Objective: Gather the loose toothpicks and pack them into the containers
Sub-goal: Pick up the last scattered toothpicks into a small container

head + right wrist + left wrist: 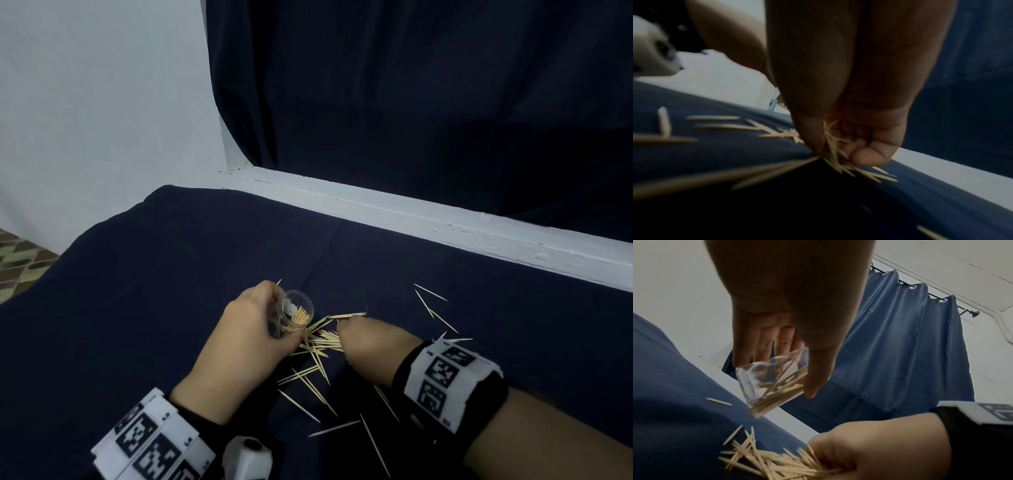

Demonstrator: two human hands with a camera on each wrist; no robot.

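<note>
My left hand (250, 329) grips a small clear plastic container (297, 311) partly filled with toothpicks, tilted with its mouth toward the right; the left wrist view shows the same container (774, 382) between thumb and fingers. Just to its right, my right hand (363, 342) is curled around a bunch of toothpicks (835, 155) against the dark blue cloth. A loose pile of toothpicks (322, 339) lies between the two hands, and more scattered toothpicks (308, 387) spread toward me and to the right.
The dark blue cloth (171, 274) covers the table. A white ledge (445, 226) runs along the far edge, with a dark blue curtain (411, 102) behind. The table's left edge drops to a patterned floor (20, 260).
</note>
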